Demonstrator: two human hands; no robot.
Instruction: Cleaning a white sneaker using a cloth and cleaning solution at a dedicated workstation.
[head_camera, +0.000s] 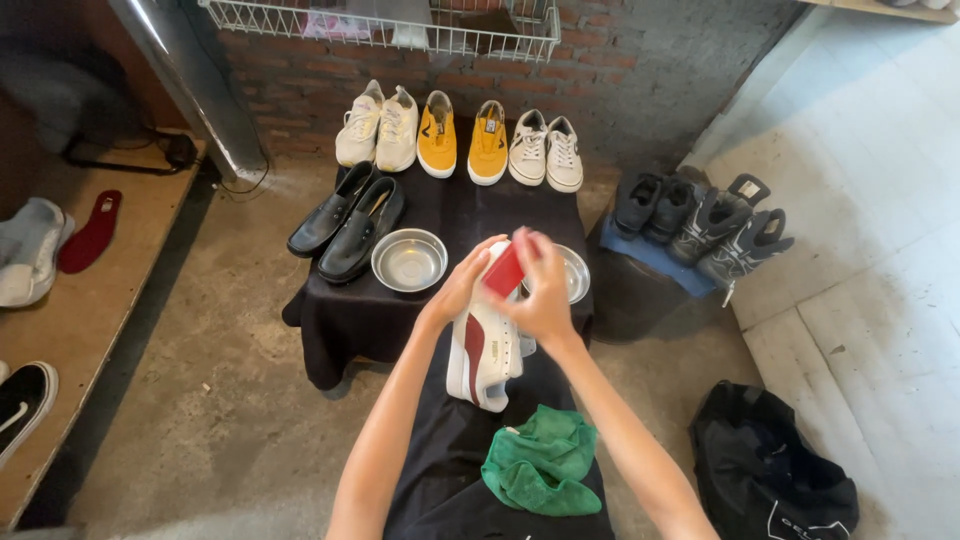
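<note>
A white sneaker with a dark red stripe (487, 352) lies on the black cloth (345, 315) in front of me, toe toward me. My left hand (462, 282) grips its heel end. My right hand (543, 288) holds a small red block (506, 270) against the upper part of the sneaker. A crumpled green rag (540, 461) lies on the cloth just below the sneaker.
Two steel bowls (408, 260) (574, 272) sit behind the sneaker. Black loafers (347, 220), white, yellow and white sneaker pairs (458, 138) line the back by a brick wall. Dark boots (705, 227) stand right, a black bag (775, 475) lies lower right, a wooden shelf (80, 300) runs left.
</note>
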